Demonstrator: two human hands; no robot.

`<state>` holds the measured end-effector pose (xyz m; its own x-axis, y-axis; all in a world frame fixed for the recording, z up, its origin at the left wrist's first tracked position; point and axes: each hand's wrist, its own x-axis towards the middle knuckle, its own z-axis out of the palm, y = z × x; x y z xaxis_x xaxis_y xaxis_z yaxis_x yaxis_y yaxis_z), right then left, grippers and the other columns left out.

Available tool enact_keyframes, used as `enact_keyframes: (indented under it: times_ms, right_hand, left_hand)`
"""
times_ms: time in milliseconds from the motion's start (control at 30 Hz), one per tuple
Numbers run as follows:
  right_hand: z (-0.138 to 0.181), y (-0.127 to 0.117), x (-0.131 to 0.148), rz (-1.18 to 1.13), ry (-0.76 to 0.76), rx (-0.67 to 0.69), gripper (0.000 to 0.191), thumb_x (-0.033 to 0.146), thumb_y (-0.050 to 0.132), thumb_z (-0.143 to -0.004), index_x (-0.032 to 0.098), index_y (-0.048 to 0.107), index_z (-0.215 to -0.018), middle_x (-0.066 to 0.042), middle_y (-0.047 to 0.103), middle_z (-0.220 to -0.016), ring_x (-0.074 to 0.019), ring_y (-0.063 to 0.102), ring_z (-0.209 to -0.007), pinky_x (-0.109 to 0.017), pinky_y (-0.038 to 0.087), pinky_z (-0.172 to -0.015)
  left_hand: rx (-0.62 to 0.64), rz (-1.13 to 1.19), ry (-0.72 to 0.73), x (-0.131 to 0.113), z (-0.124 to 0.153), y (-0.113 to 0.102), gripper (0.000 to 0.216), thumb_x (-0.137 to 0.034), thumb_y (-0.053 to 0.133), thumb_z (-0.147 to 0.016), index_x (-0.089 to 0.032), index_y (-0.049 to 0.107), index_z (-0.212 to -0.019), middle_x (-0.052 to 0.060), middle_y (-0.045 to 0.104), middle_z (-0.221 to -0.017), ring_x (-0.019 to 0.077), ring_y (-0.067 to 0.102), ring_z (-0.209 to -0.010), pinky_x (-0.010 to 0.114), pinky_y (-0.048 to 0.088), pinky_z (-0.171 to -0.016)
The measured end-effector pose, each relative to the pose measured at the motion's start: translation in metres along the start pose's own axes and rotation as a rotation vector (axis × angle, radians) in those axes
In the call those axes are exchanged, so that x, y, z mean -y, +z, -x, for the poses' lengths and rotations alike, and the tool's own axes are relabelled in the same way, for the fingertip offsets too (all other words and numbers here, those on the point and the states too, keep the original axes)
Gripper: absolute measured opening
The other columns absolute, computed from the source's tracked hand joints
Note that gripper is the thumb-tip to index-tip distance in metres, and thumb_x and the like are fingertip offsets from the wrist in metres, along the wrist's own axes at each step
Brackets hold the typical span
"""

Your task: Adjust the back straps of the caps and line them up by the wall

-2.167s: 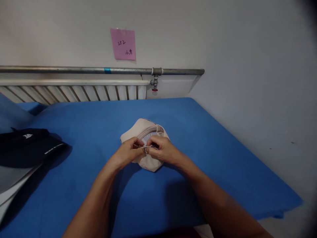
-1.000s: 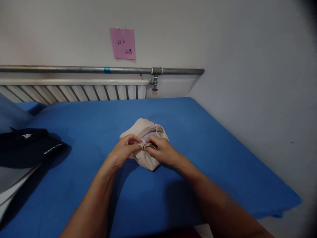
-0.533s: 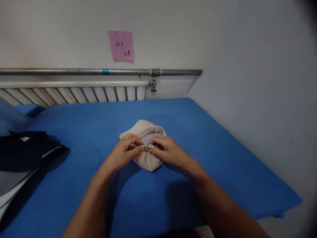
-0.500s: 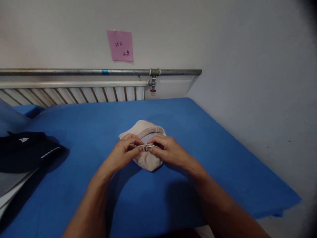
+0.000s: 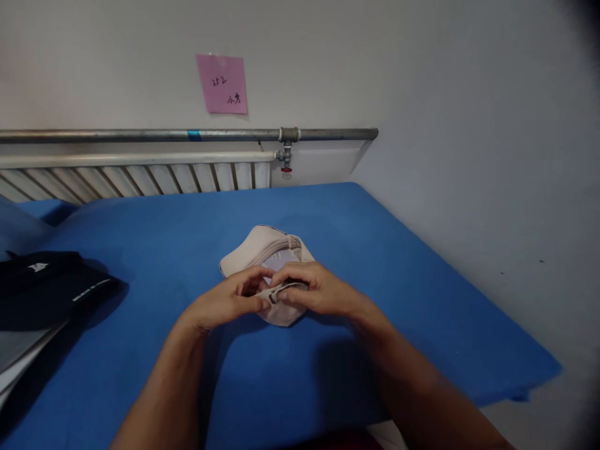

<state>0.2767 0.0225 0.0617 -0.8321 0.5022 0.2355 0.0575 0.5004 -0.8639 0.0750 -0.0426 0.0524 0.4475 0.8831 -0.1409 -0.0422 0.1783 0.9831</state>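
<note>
A beige cap (image 5: 262, 249) lies on the blue cloth-covered table (image 5: 375, 262), its back opening turned toward me. My left hand (image 5: 225, 301) pinches the cap's thin back strap (image 5: 281, 289) from the left. My right hand (image 5: 319, 292) pinches the same strap from the right, fingers curled over the small buckle. Both hands meet over the near edge of the cap and hide most of the strap.
A black cap (image 5: 42, 287) rests at the left on a grey sheet (image 5: 14, 350). A white radiator (image 5: 140, 178) and a metal pipe (image 5: 187, 134) run along the back wall under a pink note (image 5: 222, 84). The table's right edge borders a grey wall.
Both hands have shifted slightly toward me and lower over the cap, still pinching the strap. The cap has turned a little. The view has drifted slightly right.
</note>
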Motion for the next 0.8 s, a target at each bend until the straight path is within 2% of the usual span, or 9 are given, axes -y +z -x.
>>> enact_keyframes:
  times_ms: [167, 333, 533, 600, 700, 800]
  right_hand:
    - [-0.001, 0.001, -0.001, 0.026, -0.015, -0.028, 0.018, 0.011, 0.064, -0.077, 0.020, 0.069, -0.091, 0.000, 0.069, -0.090, -0.0135, 0.062, -0.084, -0.027, 0.046, -0.079]
    - [-0.002, 0.002, 0.000, 0.043, -0.004, -0.018, 0.016, 0.011, 0.065, -0.076, 0.018, 0.070, -0.089, 0.000, 0.067, -0.086, -0.0133, 0.061, -0.082, -0.026, 0.046, -0.078]
    - [-0.002, 0.004, 0.002, 0.018, 0.016, 0.015, 0.018, 0.015, 0.064, -0.078, 0.019, 0.070, -0.094, 0.000, 0.069, -0.088, -0.0129, 0.062, -0.081, -0.026, 0.047, -0.077]
    - [-0.002, 0.004, 0.001, 0.003, 0.031, -0.014, 0.020, 0.015, 0.063, -0.078, 0.019, 0.069, -0.097, 0.000, 0.070, -0.090, -0.0134, 0.063, -0.082, -0.027, 0.048, -0.078]
    - [-0.001, 0.002, 0.000, 0.008, 0.046, -0.100, 0.020, 0.016, 0.063, -0.078, 0.019, 0.068, -0.098, -0.001, 0.070, -0.092, -0.0149, 0.064, -0.084, -0.028, 0.049, -0.078]
    - [0.002, 0.000, 0.001, 0.074, -0.004, -0.186, 0.017, 0.019, 0.063, -0.080, 0.019, 0.069, -0.096, -0.002, 0.071, -0.092, -0.0159, 0.064, -0.084, -0.029, 0.049, -0.078]
  left_hand:
    - [-0.088, 0.090, -0.008, 0.004, -0.003, -0.003, 0.052, -0.009, 0.070, -0.066, -0.022, 0.058, -0.115, 0.002, 0.061, -0.093, 0.0158, 0.056, -0.087, 0.029, 0.045, -0.073]
    - [-0.035, 0.136, -0.043, 0.010, -0.003, -0.009, 0.056, -0.009, 0.071, -0.065, -0.019, 0.056, -0.119, 0.000, 0.061, -0.081, 0.0109, 0.055, -0.070, 0.025, 0.045, -0.066]
    - [0.020, 0.115, -0.073, 0.010, -0.001, -0.011, 0.060, -0.012, 0.075, -0.064, -0.019, 0.052, -0.119, -0.001, 0.061, -0.081, 0.0106, 0.055, -0.068, 0.026, 0.044, -0.065]
    - [0.003, 0.045, -0.055, 0.008, -0.001, -0.009, 0.058, -0.015, 0.075, -0.065, -0.020, 0.053, -0.118, 0.000, 0.062, -0.086, 0.0128, 0.057, -0.073, 0.028, 0.045, -0.068]
    - [-0.086, -0.156, 0.005, 0.004, 0.000, -0.005, 0.051, -0.021, 0.075, -0.068, -0.021, 0.055, -0.115, 0.002, 0.061, -0.095, 0.0173, 0.057, -0.086, 0.032, 0.045, -0.076]
    - [-0.204, -0.398, 0.138, -0.002, 0.001, -0.002, 0.041, -0.026, 0.074, -0.071, -0.022, 0.061, -0.109, 0.005, 0.061, -0.107, 0.0209, 0.055, -0.098, 0.035, 0.044, -0.084]
